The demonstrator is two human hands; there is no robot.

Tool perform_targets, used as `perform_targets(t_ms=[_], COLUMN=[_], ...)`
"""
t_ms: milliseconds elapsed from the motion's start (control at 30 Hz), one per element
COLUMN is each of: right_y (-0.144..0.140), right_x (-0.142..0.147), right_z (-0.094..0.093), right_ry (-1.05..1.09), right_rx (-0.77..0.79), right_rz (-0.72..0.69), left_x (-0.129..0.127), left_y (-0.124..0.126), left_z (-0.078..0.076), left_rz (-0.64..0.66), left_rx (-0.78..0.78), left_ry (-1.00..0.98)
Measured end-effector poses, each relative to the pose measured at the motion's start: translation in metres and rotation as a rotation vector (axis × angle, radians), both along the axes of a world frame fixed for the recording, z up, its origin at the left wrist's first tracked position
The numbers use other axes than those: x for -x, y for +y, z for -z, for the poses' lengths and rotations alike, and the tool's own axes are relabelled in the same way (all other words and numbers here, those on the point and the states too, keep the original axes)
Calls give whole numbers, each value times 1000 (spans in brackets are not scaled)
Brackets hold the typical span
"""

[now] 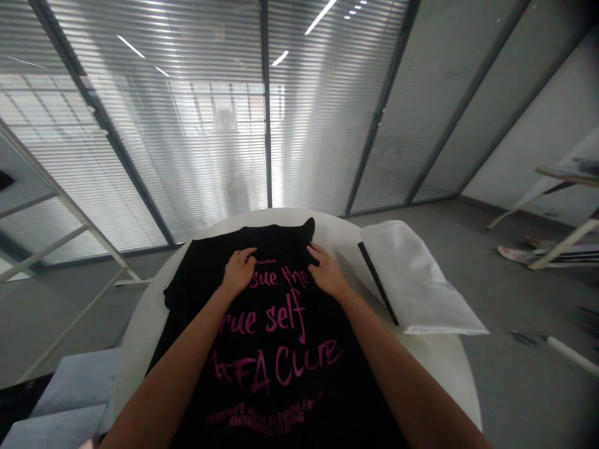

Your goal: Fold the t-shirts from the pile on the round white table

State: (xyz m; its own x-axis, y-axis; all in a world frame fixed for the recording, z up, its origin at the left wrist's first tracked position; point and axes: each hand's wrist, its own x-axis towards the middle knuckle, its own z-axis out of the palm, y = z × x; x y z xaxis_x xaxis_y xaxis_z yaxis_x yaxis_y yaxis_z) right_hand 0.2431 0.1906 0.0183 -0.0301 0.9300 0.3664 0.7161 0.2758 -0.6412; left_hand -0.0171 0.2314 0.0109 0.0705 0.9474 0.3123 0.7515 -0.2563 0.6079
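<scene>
A black T-shirt (276,246) with pink lettering lies spread on a round white table (140,330). Its collar end is at the far side, and its lower part runs out of view towards me. My left hand (239,271) rests on the upper shirt beside the small top line of print, fingers stretched out and touching the cloth. Near the shirt's upper right edge is my right hand (325,268), its thumb and fingers apart on the fabric. A black fold of cloth sticks up just beyond it. My forearms cover part of the lettering.
A white plastic bag (416,280) with a black strip overhangs the table's right edge. Papers (75,380) lie at lower left, near a white metal frame (75,231). Blind-covered glass panels (210,156) stand behind. Another table (568,171) is at right.
</scene>
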Motion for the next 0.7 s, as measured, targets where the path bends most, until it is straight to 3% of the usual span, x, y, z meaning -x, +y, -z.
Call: perform_targets(t_ms=[100, 200, 300, 400, 533, 700], right_y=[-13, -26, -33, -34, -34, -39], right_x=[23, 43, 53, 55, 54, 53], right_z=[-8, -12, -15, -17, -18, -24], right_ry=[-116, -250, -336, -367, -387, -400], right_rx=[-1, 11, 39, 70, 127, 186], right_rz=[-136, -327, -434, -440, -462, -499], left_x=[-26, -42, -41, -33, -28, -26], left_y=[2, 2, 1, -2, -5, 0], left_z=[-12, -13, -7, -1, -3, -5], left_rz=[210, 329, 335, 345, 383, 315], left_rx=[-11, 11, 83, 61, 51, 168], left_ry=[-220, -288, -261, -199, -111, -81])
